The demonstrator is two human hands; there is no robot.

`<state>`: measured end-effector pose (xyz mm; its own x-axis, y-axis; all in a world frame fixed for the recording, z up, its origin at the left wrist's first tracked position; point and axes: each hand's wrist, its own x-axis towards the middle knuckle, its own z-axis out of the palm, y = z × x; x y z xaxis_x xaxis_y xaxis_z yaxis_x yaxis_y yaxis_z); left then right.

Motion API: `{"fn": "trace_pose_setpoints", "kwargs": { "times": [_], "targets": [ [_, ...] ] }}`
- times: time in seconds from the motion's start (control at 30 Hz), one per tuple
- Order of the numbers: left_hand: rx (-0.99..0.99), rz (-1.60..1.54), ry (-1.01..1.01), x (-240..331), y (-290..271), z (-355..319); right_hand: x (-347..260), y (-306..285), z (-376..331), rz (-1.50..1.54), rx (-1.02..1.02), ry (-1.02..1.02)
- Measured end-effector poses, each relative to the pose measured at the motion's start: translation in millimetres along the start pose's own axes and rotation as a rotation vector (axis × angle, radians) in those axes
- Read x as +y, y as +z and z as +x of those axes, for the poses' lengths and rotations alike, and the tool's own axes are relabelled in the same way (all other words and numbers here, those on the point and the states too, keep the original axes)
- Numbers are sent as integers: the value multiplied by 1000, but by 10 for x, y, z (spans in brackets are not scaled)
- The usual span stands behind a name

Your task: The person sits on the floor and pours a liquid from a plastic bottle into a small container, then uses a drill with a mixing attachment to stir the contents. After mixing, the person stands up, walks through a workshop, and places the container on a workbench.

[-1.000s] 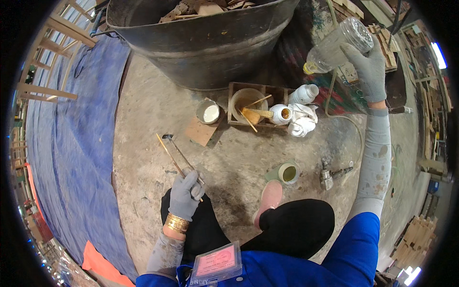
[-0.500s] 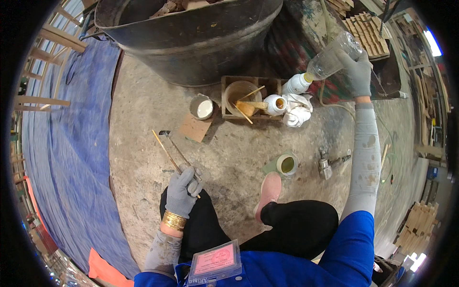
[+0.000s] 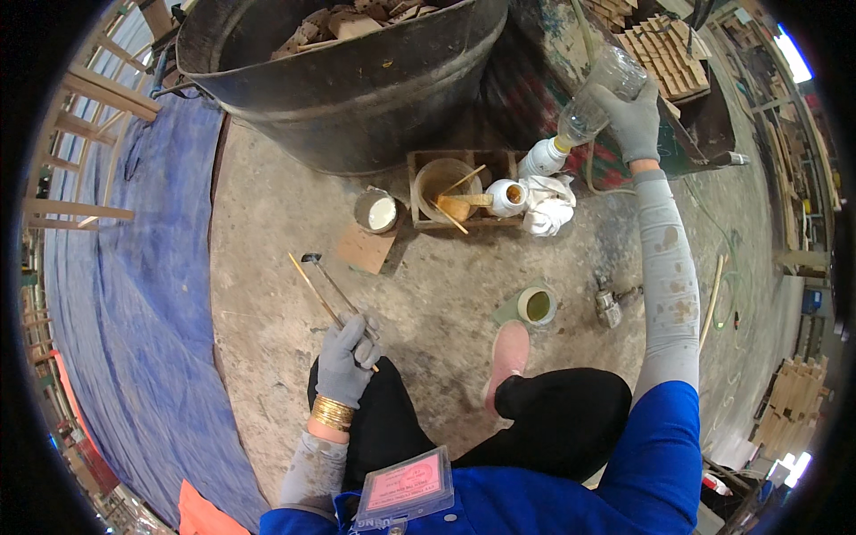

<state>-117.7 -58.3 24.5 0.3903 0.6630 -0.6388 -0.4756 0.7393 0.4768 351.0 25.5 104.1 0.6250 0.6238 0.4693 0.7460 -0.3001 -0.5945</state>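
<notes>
My left hand point(image 3: 346, 357), in a grey glove, is closed around a pale wooden stick point(image 3: 314, 287) and a thin rod with a dark tip point(image 3: 332, 285). Both point away from me over the floor. At the far right my gloved right hand point(image 3: 633, 120) grips a clear plastic bottle point(image 3: 584, 114), tipped neck down. Its yellowish neck meets the top of a white bottle point(image 3: 544, 158); whether liquid is running cannot be seen. Beside that stand another white bottle point(image 3: 506, 198), open with brown inside, and a crumpled white cloth point(image 3: 549, 205).
A wooden crate point(image 3: 415, 192) holds a tub with brushes and sticks. Nearby are a tin of white stuff point(image 3: 382, 212), a cup of greenish liquid point(image 3: 537, 306) and a metal tool point(image 3: 609, 308). Behind looms a large dark vat point(image 3: 348, 107); a blue tarp point(image 3: 152, 267) covers the left.
My right hand has swung slightly left with the clear bottle, which now leans a little steeper over the white bottle. My left hand keeps its hold on the stick and rod.
</notes>
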Motion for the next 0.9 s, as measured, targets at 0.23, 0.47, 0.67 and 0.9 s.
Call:
{"fn": "trace_pose_setpoints", "kwargs": {
  "times": [0.23, 0.47, 0.67, 0.9],
  "targets": [
    [-19, -11, 15, 43, -107, -29, -11, 64, -310, 285, 60, -1],
    [34, 13, 2, 46, -42, -19, 21, 22, -297, 355, 89, -22],
    [32, 17, -12, 61, -97, -21, -104, -6, -305, 253, 112, -2],
    [-34, -2, -8, 17, -122, 2, -29, -77, -301, 253, 103, -34]
  ]
}}
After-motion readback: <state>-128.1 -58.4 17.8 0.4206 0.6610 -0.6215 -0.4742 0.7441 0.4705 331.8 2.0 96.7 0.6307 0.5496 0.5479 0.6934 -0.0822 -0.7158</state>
